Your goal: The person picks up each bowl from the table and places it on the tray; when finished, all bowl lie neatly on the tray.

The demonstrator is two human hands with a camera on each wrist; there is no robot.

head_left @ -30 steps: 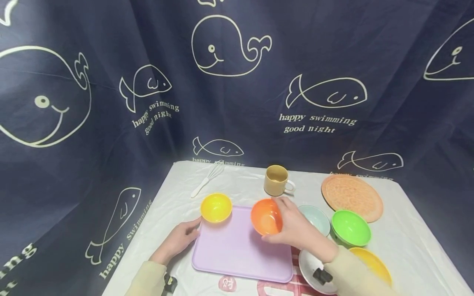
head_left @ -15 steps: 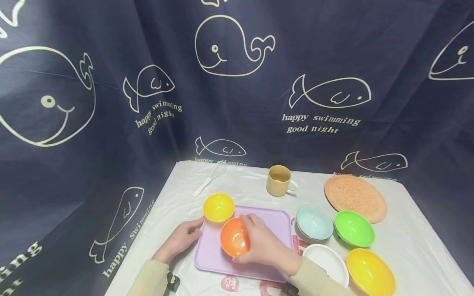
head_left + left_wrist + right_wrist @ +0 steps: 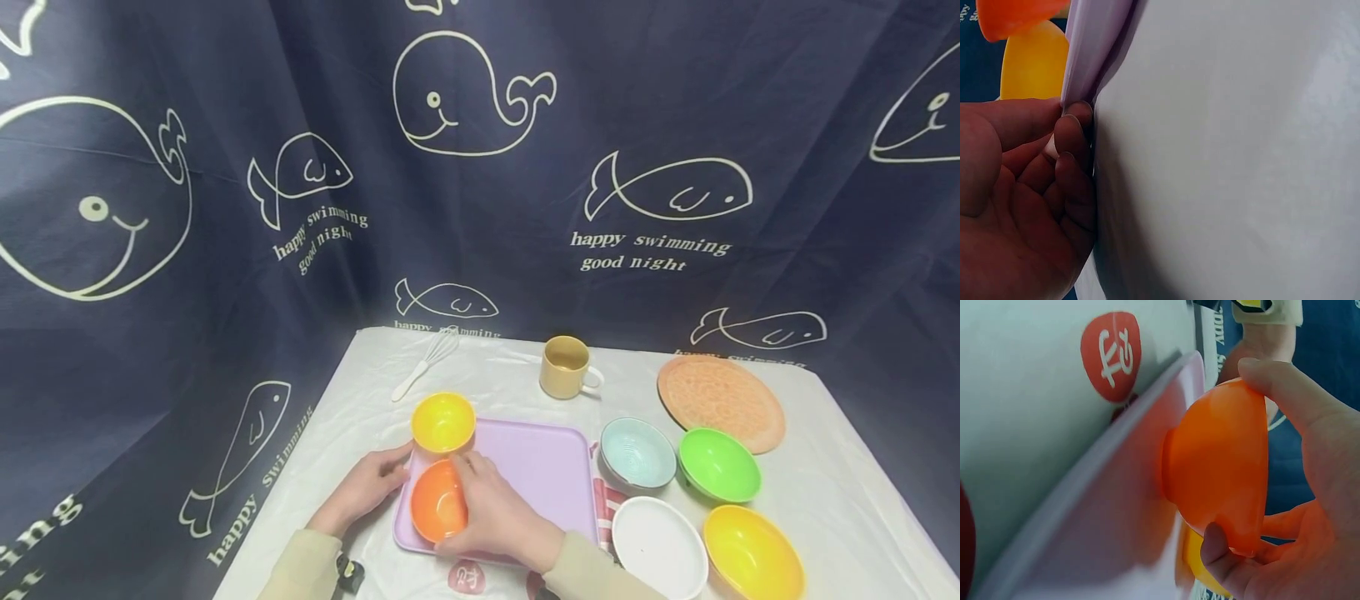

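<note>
An orange bowl (image 3: 438, 504) is gripped at its rim by my right hand (image 3: 491, 512), over the left front part of the purple tray (image 3: 536, 467). The right wrist view shows the bowl's side with its foot close over the tray, thumb and fingers across the rim. A yellow bowl (image 3: 444, 422) sits just behind it at the tray's back left corner. My left hand (image 3: 371, 483) pinches the tray's left edge; in the left wrist view the thumb and fingertips (image 3: 1079, 112) meet at the tray's rim.
Right of the tray are a light blue bowl (image 3: 637, 452), a green bowl (image 3: 720, 465), a white bowl (image 3: 660, 548) and a larger yellow bowl (image 3: 753, 552). Farther back lie a round tan board (image 3: 720, 400), a tan mug (image 3: 564, 367) and a white whisk (image 3: 423, 365).
My right hand has carried the orange bowl left and nearer the front, from the tray's right side to its left front. The left hand has stayed at the tray's edge.
</note>
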